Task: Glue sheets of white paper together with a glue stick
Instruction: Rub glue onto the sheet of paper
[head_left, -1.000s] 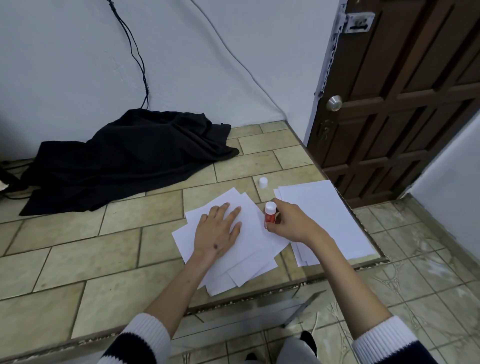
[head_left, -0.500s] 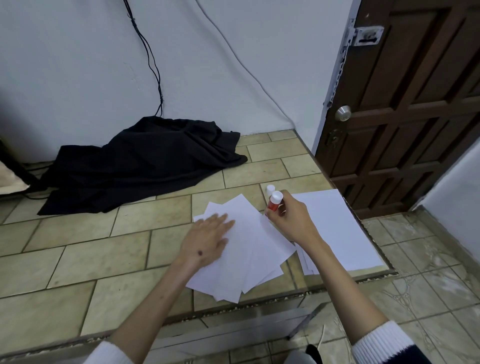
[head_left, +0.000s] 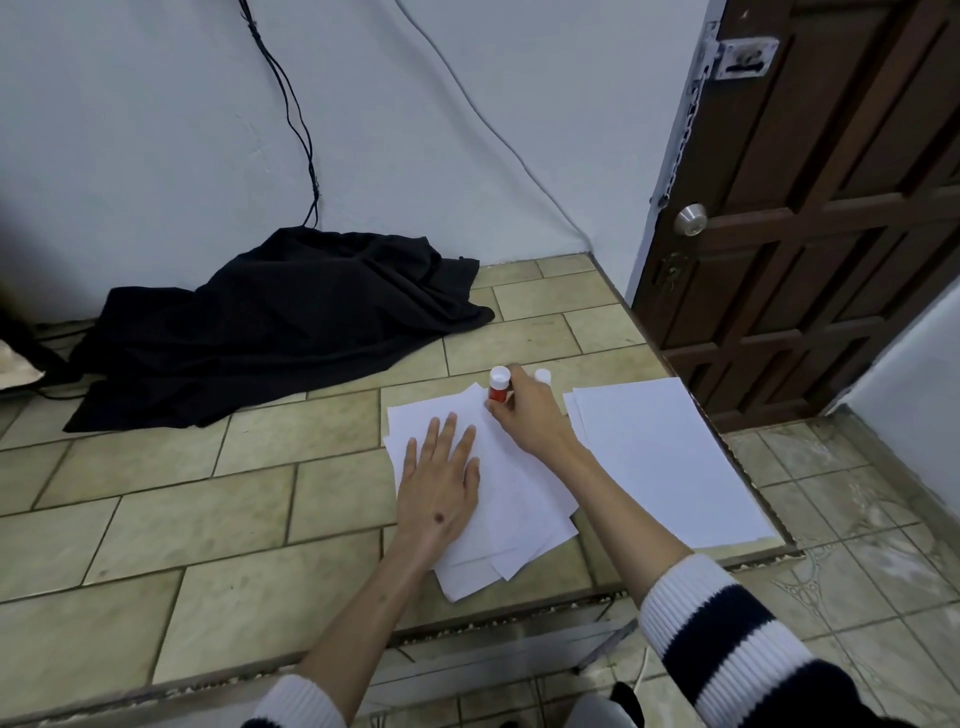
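A fanned pile of white paper sheets (head_left: 511, 512) lies on the tiled ledge. My left hand (head_left: 441, 486) presses flat on the pile, fingers spread. My right hand (head_left: 530, 415) grips a red glue stick (head_left: 498, 387) with a white end, held at the pile's far corner. The glue stick's white cap (head_left: 543, 375) stands on the tile just behind my right hand. A second, neat stack of white sheets (head_left: 670, 467) lies to the right, near the ledge's edge.
A black cloth (head_left: 280, 322) is heaped against the wall at the back left, with cables running up the wall. A brown wooden door (head_left: 810, 208) stands at the right. The ledge drops to a lower patterned floor (head_left: 857, 571) at front and right.
My right hand has carried the glue stick from the pile's right edge up to its far corner. My left hand has shifted slightly on the sheets, and the pile has turned a little.
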